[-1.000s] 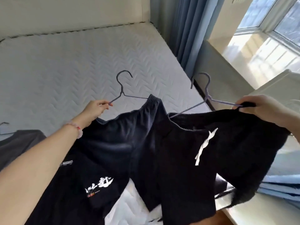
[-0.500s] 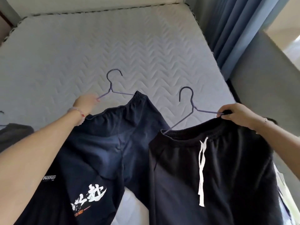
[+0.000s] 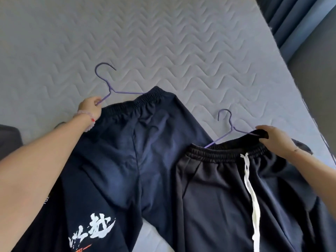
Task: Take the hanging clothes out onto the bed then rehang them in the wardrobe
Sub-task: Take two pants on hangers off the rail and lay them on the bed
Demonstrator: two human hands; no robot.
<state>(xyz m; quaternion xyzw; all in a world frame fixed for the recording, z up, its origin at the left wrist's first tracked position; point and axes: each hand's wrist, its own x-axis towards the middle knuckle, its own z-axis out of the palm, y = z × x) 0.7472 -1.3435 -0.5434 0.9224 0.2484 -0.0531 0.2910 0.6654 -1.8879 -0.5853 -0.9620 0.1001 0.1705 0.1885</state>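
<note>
The left hand is closed on the shoulder of a purple wire hanger that carries navy trousers with white lettering on one leg. The right hand is clamped on the waistband of black trousers together with the arm of a second purple hanger; a white drawstring runs down their front. Both pairs lie spread side by side on the quilted grey mattress, the black pair overlapping the navy one's edge. A blue curtain hangs at the bed's far right corner. Another dark garment lies at the left edge.
</note>
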